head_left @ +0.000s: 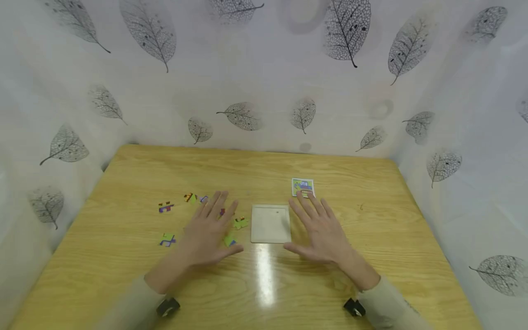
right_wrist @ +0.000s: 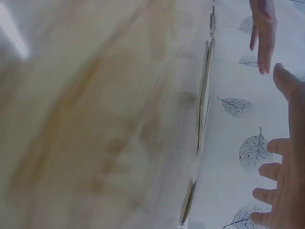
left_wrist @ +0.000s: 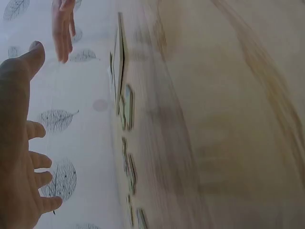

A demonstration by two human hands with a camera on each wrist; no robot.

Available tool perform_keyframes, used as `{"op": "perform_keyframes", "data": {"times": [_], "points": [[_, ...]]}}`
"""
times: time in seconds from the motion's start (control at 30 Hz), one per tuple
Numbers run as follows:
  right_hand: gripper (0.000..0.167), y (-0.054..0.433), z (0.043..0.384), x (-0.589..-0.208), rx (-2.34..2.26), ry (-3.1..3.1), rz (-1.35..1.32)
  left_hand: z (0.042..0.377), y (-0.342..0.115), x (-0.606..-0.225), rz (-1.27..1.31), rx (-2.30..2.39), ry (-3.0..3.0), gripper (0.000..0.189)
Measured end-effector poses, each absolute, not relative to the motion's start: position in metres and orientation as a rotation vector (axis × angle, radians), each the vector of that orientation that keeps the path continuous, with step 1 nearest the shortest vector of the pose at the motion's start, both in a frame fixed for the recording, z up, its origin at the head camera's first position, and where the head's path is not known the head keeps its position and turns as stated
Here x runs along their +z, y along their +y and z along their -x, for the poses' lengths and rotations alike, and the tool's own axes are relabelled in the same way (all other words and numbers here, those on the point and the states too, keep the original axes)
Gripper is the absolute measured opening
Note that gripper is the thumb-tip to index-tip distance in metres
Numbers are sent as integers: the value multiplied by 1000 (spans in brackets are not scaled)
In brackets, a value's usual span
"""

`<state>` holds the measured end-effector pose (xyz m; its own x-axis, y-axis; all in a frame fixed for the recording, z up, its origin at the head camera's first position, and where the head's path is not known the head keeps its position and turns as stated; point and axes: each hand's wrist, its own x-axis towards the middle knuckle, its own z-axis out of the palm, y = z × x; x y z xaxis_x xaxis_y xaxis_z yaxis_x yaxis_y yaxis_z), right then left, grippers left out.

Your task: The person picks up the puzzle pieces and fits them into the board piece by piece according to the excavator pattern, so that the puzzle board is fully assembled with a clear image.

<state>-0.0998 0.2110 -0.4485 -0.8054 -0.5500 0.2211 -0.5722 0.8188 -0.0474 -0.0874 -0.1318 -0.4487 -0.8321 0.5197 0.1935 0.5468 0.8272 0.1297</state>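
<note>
Puzzle pieces [head_left: 166, 208] lie scattered across the table's [head_left: 379, 220] left | left hand [head_left: 205, 236] hovers above some, fingers spread apart | square tray [head_left: 270, 225] sits flat between the hands | picture card [head_left: 303, 185] lies beyond, rightward | right hand [head_left: 324, 234] hovers, fingers apart too

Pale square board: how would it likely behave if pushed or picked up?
The board is probably stiff; its edge looks straight in both wrist views. Lying flat and thin, it should slide rather than tip. The shiny table may offer little grip.
</note>
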Motion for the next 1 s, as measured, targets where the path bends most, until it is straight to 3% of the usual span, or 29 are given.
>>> {"op": "perform_keyframes", "data": {"times": [0.53, 1.0], "points": [[93, 232, 124, -460, 208, -2903, -1108, 81, -217, -452, 708, -393, -2951, 88], [84, 222, 131, -460, 95, -2945, -1167, 81, -237, -461, 681, -402, -3008, 58]]}}
